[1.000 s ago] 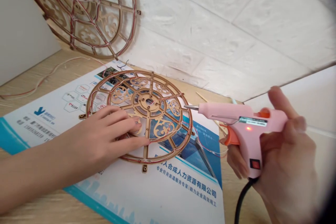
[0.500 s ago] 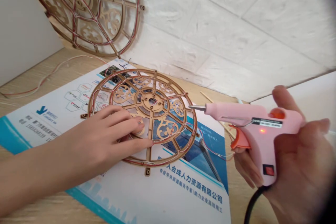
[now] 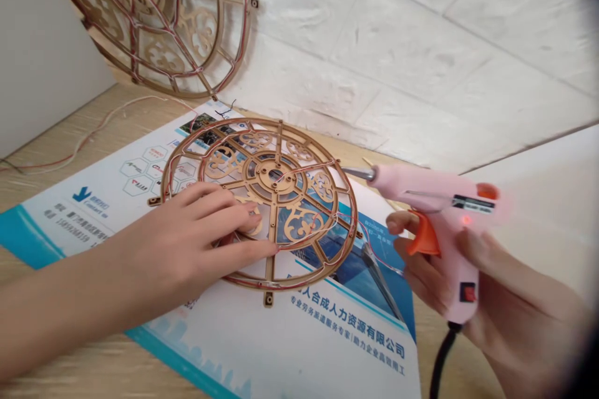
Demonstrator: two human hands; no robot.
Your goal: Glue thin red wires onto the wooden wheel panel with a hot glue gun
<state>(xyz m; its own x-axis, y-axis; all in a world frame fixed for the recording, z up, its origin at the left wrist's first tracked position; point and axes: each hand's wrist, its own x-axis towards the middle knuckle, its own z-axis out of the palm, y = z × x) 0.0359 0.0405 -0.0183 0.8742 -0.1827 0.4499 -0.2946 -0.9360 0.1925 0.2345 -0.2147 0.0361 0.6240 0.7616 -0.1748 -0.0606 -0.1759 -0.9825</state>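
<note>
A round gold lattice frame [image 3: 274,218] with red and white wires along its ribs lies on a printed blue and white sheet [image 3: 346,349]. My left hand [image 3: 206,230] rests on the frame's lower left part, fingers slightly spread and pressing on it. In my right hand [image 3: 449,268] is a pink glue gun [image 3: 421,190] with an orange trigger and a glowing red light. Its metal nozzle points left at the frame's upper right rim, close to or touching it. Fingers are around the handle and by the trigger.
A second round gold frame [image 3: 196,25] with wires leans on the white wall [image 3: 374,43] at the upper left. Loose wires [image 3: 88,137] run over the wooden table [image 3: 51,131] at left. A black cord hangs from the glue gun. A thin stick lies behind it.
My right hand has shifted its grip on the glue gun, with the thumb now on the handle. The nozzle has moved up slightly along the rim. My left hand stays on the frame.
</note>
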